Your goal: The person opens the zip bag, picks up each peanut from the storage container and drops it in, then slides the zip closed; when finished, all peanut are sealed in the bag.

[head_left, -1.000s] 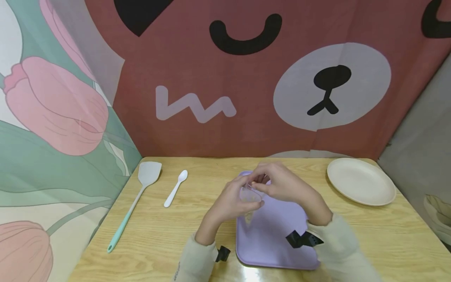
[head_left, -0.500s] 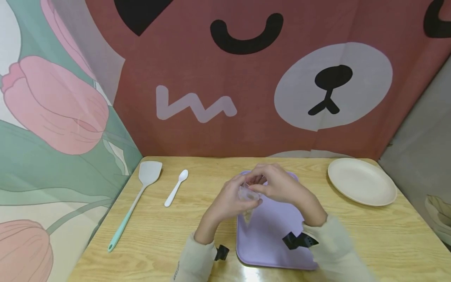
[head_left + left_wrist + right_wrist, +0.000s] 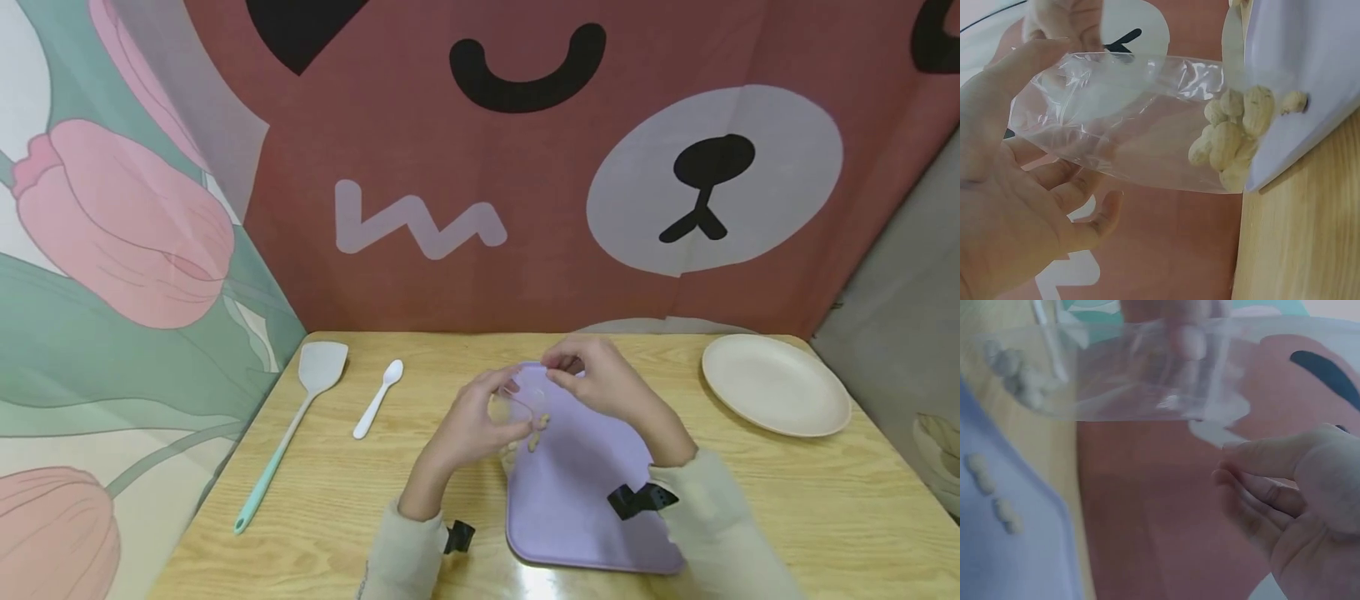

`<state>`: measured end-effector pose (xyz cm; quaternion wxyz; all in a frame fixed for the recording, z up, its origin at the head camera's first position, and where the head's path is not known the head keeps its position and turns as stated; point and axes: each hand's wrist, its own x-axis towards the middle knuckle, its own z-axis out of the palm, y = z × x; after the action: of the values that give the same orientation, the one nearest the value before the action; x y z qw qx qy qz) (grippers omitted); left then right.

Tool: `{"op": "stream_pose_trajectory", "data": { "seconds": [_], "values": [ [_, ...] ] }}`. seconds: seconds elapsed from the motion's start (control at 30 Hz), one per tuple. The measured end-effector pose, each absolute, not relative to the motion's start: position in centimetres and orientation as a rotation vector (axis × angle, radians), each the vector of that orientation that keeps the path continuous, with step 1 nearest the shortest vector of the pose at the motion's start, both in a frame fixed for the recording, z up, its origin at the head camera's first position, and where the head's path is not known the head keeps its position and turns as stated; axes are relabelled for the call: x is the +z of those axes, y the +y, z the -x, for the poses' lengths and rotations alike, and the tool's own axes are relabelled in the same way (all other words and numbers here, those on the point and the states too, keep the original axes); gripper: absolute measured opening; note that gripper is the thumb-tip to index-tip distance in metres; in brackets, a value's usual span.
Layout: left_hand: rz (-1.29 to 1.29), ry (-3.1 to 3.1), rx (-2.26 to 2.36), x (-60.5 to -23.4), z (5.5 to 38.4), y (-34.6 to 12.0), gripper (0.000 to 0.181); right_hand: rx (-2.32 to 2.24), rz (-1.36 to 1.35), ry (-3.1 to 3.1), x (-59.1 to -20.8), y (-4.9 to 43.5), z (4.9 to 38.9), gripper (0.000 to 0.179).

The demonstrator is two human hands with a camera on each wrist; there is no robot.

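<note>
My left hand (image 3: 468, 425) holds a clear plastic bag (image 3: 1147, 131) near its mouth, thumb on one side and fingers on the other. Several unshelled peanuts (image 3: 1229, 137) lie bunched in the bottom of the bag, which hangs at the left edge of a purple tray (image 3: 577, 508). Two loose peanuts (image 3: 1007, 515) rest on the tray, seen in the right wrist view. My right hand (image 3: 607, 379) is raised over the tray's far part, apart from the bag. Its thumb and bent fingers (image 3: 1250, 459) come close together, with nothing visible between them.
On the left of the wooden table (image 3: 300, 550) lie a spatula (image 3: 288, 437) with a mint handle and a small white spoon (image 3: 377, 400). A beige plate (image 3: 776, 385) sits at the back right. A patterned cloth (image 3: 420, 292) hangs behind the table.
My right hand has moved off the bag, up and to the right. My left hand has shifted slightly left with the bag, and loose peanuts now show on the tray.
</note>
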<state>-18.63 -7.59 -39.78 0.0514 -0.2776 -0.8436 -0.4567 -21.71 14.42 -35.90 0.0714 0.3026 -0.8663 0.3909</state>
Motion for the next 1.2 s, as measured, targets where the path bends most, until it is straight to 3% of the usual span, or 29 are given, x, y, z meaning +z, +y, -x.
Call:
{"op": "stream_pose_trajectory", "data": {
  "seconds": [0.7,1.2],
  "values": [
    [0.873,-2.554,-1.367,-39.9,18.6,-7.5,0.07,0.987,-0.959,-2.814,-42.9,14.8,24.4,0.019],
    [0.9,-2.49,-1.405,-40.4,18.6,-7.6,0.07,0.966,-1.053,-2.847,-45.5,13.5,24.7,0.023]
  ]
}}
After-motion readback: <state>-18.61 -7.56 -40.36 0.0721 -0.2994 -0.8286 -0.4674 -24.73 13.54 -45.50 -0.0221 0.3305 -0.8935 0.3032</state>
